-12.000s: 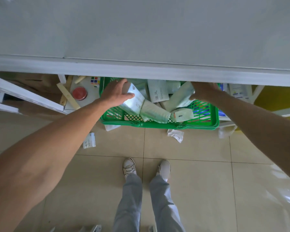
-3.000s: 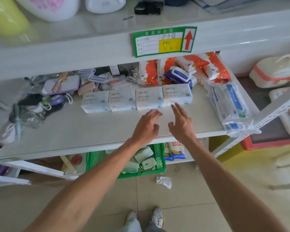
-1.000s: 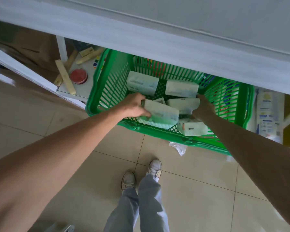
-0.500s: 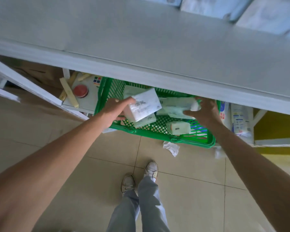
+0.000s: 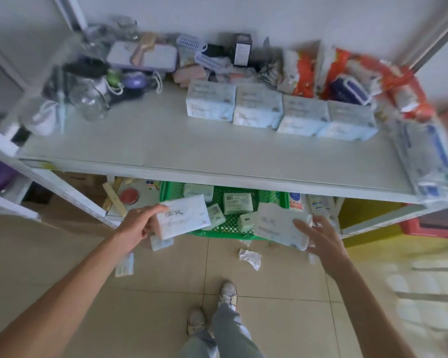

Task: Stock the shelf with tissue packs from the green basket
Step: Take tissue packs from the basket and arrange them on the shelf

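My left hand (image 5: 137,224) grips a white tissue pack (image 5: 184,218), held just in front of and above the green basket (image 5: 171,195). To the right, my right hand (image 5: 321,237) holds a second pale tissue pack (image 5: 277,224) from its right side. The basket sits on the floor under the white shelf (image 5: 166,148), with several small packs (image 5: 237,202) left inside. A row of several tissue packs (image 5: 279,112) lies side by side toward the back right of the shelf.
Glass jars (image 5: 88,102), pouches and boxes crowd the shelf's back left. Orange packets (image 5: 303,71) and a bagged bundle (image 5: 429,161) fill its right end. Paper scraps (image 5: 250,257) lie on the tiled floor by my shoes (image 5: 228,293). A slanted white frame bar (image 5: 62,192) crosses at the left.
Both hands have lifted out of the basket, each with a tissue pack. My view has swung up from the basket, and the shelf top and its row of packs now show.
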